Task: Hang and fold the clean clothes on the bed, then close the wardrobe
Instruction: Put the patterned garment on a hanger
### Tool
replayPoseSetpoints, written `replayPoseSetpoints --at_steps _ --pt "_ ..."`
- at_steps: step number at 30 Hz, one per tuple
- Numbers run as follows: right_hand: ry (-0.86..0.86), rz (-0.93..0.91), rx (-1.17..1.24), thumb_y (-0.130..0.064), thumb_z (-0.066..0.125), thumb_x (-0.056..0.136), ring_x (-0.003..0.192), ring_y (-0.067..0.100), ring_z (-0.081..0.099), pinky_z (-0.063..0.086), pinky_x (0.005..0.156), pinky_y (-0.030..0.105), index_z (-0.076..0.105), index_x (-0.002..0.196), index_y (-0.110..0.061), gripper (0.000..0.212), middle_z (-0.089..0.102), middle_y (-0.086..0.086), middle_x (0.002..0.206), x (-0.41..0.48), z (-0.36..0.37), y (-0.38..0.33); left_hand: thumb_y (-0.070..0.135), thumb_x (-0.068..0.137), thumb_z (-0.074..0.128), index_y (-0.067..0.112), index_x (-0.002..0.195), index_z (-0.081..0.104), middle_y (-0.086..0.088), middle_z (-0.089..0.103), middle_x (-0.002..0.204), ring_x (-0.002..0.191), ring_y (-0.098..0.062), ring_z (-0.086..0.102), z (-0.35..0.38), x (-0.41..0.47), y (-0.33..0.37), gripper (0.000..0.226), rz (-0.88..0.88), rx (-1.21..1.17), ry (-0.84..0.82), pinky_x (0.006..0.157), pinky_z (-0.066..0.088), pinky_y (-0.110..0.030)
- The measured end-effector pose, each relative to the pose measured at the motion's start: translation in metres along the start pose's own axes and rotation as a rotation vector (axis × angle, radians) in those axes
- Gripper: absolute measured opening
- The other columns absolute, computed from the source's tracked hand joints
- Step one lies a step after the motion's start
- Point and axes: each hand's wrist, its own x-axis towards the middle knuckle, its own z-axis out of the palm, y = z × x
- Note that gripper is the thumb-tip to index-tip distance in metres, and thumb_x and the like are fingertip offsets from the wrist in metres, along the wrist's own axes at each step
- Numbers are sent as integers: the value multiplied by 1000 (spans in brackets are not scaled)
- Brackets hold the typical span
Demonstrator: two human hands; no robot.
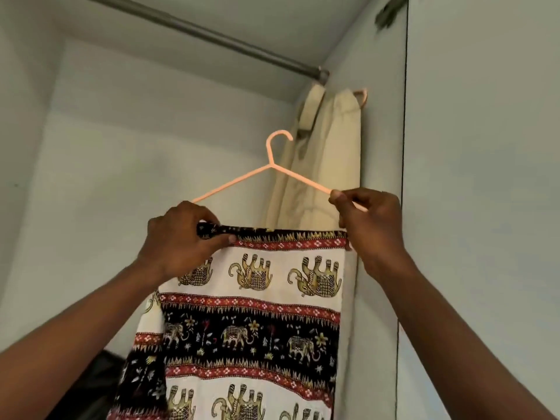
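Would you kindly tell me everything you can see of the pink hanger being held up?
The hanger is thin, pink, seemingly plastic, with an open hook on top and two sloping arms. It is held upright below the rail, hook not yet on it. The right hand pinches its right arm; the left hand grips the patterned cloth draped over its hidden bottom bar.

The hanger's bottom bar is hidden under the fold of the elephant-print cloth, and its 9 o'clock end is behind the left grip. The right grip covers its 3 o'clock corner. The cloth is cut off at 6 o'clock, the rail at 11. A second hanger shows only a pink tip past the cream garment. A dark shape at 7 o'clock is too blurred to name
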Motion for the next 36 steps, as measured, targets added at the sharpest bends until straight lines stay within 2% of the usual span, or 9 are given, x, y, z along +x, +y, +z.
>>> replayPoseSetpoints --at_steps 2,4,8,13,16,21,27,30,36 --pt "-2 22 0 -27 76 93 40 6 54 41 39 20 79 94 -10 18 66 4 62 39 14 -14 60 82 75 38 117 62 4 56 129 120 -23 58 11 21 14 43 -80 -56 125 101 44 -51" --pt "-20 -2 -58 -26 76 93 39 8 55 43 43 23 79 85 -10 18 67 3 62 76 29 -26 47 89 73 37 121 58 6 51 131 123 -24 57 28 40 34 36 -85 -202 259 105 41 -52" --pt "9 -167 -295 -34 75 82 62 24 71 63 65 44 75 80 -16 18 72 3 70 148 67 -44 61 92 62 41 121 55 18 46 126 122 -13 53 60 84 78 36 -20 -547 396 107 43 -53" --pt "50 -309 -692 -31 73 80 80 30 71 62 77 42 66 90 -16 20 71 5 89 214 102 -66 81 79 46 41 127 50 15 48 137 129 -13 49 86 145 108 63 39 -760 328 107 45 -48" --pt "90 -375 -878 -27 72 87 86 28 60 50 76 35 58 95 -19 18 60 6 94 248 113 -76 82 77 49 38 137 49 12 49 143 132 -14 50 96 179 117 75 79 -833 214 110 45 -46" --pt "206 -394 -932 -24 74 89 95 29 66 53 78 38 65 107 -15 21 67 9 105 294 130 -74 79 79 65 38 151 41 14 50 149 134 -13 51 126 225 123 86 164 -939 27 110 42 -38" --pt "378 -418 -911 -35 74 91 106 32 66 54 85 39 68 115 -15 32 68 9 115 317 133 -68 80 73 68 39 159 26 6 35 165 149 -21 38 167 253 127 105 236 -985 -33 120 36 -51" --pt "429 -410 -868 -39 73 88 99 31 70 58 88 43 70 109 -20 29 70 7 108 316 123 -60 77 77 61 42 158 24 8 31 167 152 -19 34 184 243 127 96 264 -1027 -3 122 34 -51" --pt "437 -401 -848 -46 71 86 79 28 74 62 83 42 75 102 -24 27 74 0 94 292 94 -45 38 104 49 42 163 17 16 18 171 158 -5 13 211 181 134 67 348 -1094 88 129 19 -42"
